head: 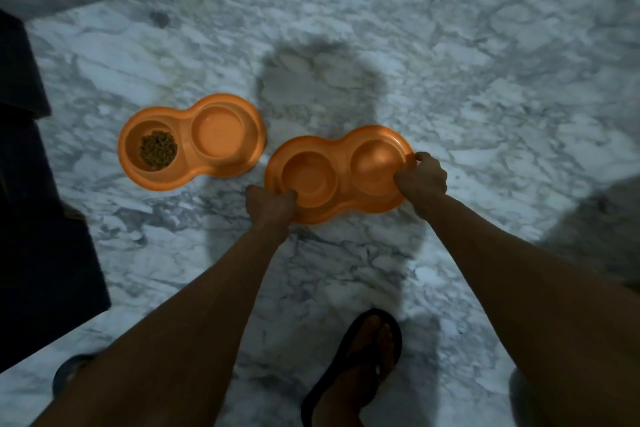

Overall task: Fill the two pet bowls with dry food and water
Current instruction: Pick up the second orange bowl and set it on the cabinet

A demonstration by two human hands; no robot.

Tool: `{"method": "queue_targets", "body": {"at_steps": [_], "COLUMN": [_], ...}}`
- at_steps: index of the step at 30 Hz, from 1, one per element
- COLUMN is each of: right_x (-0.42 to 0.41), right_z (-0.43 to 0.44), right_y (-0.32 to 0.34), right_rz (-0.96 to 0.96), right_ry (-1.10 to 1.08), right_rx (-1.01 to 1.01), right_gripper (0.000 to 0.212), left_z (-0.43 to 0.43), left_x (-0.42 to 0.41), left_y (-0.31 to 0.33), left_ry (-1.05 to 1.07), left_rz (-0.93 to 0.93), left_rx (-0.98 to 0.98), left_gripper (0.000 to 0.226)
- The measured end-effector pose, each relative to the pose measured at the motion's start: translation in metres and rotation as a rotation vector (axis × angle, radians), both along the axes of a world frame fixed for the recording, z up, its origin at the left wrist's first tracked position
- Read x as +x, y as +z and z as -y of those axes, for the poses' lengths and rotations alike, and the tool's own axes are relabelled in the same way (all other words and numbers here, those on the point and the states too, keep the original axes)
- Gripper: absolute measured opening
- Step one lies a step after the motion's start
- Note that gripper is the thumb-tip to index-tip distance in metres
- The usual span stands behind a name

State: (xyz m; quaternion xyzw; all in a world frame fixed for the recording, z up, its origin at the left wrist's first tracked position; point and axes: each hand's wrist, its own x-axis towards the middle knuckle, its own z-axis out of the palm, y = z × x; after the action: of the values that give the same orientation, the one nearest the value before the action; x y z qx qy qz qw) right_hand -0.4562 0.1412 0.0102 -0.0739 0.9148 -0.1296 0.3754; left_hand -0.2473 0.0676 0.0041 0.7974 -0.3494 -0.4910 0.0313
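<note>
- head view, left of centre: first double bowl point(225, 98) on the floor point(450, 45), dry food point(158, 150) in its left well; water unclear.
- centre: left hand point(272, 203) and right hand point(424, 180) grip the second double bowl point(343, 177) by its ends; both wells look empty.
</note>
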Motion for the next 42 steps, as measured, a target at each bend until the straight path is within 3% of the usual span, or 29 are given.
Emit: {"method": "queue_targets", "body": {"at_steps": [3, 6, 10, 13, 17, 24, 33, 42], "right_x": [0.0, 0.0, 0.011, 0.026, 0.049, 0.106, 0.227, 0.42], "right_z": [0.016, 0.041, 0.075, 0.095, 0.12, 0.144, 0.138, 0.142], "right_y": [0.055, 0.129, 0.247, 0.347, 0.48, 0.653, 0.782, 0.849], "right_rz": [0.006, 0.013, 0.057, 0.09, 0.106, 0.051, -0.004, 0.012], "right_ry": [-0.024, -0.043, -0.106, -0.126, -0.075, -0.041, -0.048, 0.068], "right_rx": [-0.081, -0.165, -0.279, -0.335, -0.401, -0.56, -0.712, -0.809], "right_gripper": [0.045, 0.052, 0.057, 0.054, 0.066, 0.066, 0.065, 0.064], "left_z": [0.018, 0.043, 0.079, 0.096, 0.102, 0.096, 0.096, 0.083], "left_x": [0.003, 0.007, 0.02, 0.035, 0.059, 0.116, 0.235, 0.437], "left_y": [0.049, 0.119, 0.236, 0.338, 0.474, 0.649, 0.788, 0.857], "left_ry": [0.038, 0.095, 0.136, 0.13, 0.249, 0.363, 0.383, 0.479], "left_rz": [-0.028, -0.097, -0.135, -0.122, -0.15, -0.18, -0.287, -0.296], "left_rx": [-0.049, -0.07, -0.134, -0.192, -0.272, -0.499, -0.653, -0.726], "left_gripper": [0.056, 0.037, 0.057, 0.05, 0.053, 0.043, 0.057, 0.05]}}
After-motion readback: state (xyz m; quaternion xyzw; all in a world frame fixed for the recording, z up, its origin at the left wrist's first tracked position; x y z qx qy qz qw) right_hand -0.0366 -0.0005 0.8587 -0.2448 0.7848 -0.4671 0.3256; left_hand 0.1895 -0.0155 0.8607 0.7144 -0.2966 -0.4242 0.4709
